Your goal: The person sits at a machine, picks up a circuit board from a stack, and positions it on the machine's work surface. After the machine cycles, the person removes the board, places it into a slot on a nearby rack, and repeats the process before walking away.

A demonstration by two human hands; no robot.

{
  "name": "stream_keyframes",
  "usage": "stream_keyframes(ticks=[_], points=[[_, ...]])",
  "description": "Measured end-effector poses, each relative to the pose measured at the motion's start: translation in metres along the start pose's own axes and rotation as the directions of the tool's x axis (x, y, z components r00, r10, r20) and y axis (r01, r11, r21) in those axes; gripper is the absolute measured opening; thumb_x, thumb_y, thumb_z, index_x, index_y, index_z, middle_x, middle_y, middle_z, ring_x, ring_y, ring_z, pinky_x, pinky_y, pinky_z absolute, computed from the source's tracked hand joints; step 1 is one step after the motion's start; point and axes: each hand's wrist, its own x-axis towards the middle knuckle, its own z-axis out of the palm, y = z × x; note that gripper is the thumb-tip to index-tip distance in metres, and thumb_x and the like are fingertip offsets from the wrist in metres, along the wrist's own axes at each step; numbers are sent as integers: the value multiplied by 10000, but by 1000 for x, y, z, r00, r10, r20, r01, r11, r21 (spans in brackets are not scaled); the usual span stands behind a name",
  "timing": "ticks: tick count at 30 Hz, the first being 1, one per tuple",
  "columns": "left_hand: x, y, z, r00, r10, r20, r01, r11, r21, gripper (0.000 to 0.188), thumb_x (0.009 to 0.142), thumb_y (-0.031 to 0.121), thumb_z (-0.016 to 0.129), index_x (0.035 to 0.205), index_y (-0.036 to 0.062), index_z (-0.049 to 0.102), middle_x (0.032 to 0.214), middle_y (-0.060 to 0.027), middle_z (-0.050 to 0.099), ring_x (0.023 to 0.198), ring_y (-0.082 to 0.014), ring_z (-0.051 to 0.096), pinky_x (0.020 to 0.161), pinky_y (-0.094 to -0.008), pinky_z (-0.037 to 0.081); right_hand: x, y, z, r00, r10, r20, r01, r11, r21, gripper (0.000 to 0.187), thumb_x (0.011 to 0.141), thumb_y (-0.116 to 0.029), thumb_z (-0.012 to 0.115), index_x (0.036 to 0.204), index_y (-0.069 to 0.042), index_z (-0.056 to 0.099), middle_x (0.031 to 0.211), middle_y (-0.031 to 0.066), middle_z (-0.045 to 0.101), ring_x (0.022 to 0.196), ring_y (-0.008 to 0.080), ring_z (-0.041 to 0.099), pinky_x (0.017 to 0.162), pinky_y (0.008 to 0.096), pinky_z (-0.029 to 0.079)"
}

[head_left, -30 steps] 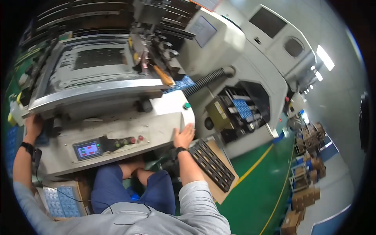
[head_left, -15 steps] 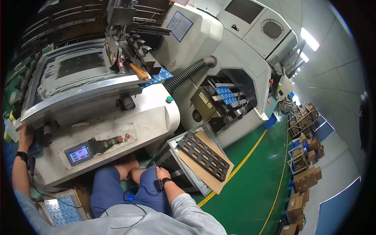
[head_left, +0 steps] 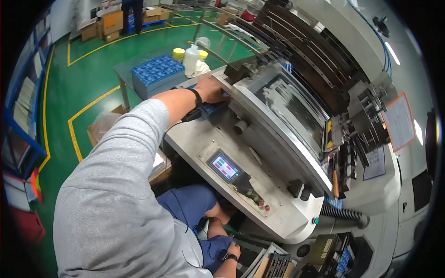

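My left hand reaches to the left end of the white printing machine, beside the corner of its metal screen frame. The fingertips go out of sight at the frame's edge, so what they hold, if anything, is hidden. Blue patterned sheets lie just below this wrist. Grey paste is smeared over the screen. My right hand rests on my knee with nothing visible in it. A lit touch panel sits on the machine's front.
Left of the machine, a table carries a stack of blue patterned sheets, a white bottle and yellow-lidded jars. An orange-handled tool hangs by the screen's right end. A black slotted tray lies at the lower right. Another person stands far back.
My view has swung left, bringing the side table and stacked sheets into sight. My left arm now extends farther forward, at the screen frame's corner. My right hand stays on my leg.
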Motion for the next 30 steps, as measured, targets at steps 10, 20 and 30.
stream_keyframes(ticks=[10,20,30], points=[[10,-13,-12,907,-2,422,62,990,-129,645,816,640,604,1277,189,617,1311,-139,595,1205,-351,558,997,-451,461,-17,-13,-14,1000,3,-26,-2,1000,21,537,898,-467,565,1215,-41,640,1232,226,623,1171,388,573,997,451,452],[6,-14,0,978,25,207,6,989,-148,423,835,454,614,1092,126,690,1077,-159,686,1010,-346,649,838,-422,533,-30,-41,-24,999,-10,-50,7,998,-59,535,883,-484,566,1258,-105,618,1257,181,618,1186,381,563,1000,478,452],[9,-7,-10,934,-29,355,89,984,-153,516,837,505,646,1218,158,642,1264,-149,615,1160,-349,581,942,-438,495,-23,-36,-23,994,-79,-71,81,996,33,490,880,-466,589,1239,-136,641,1239,159,641,1188,387,559,1000,472,451]])
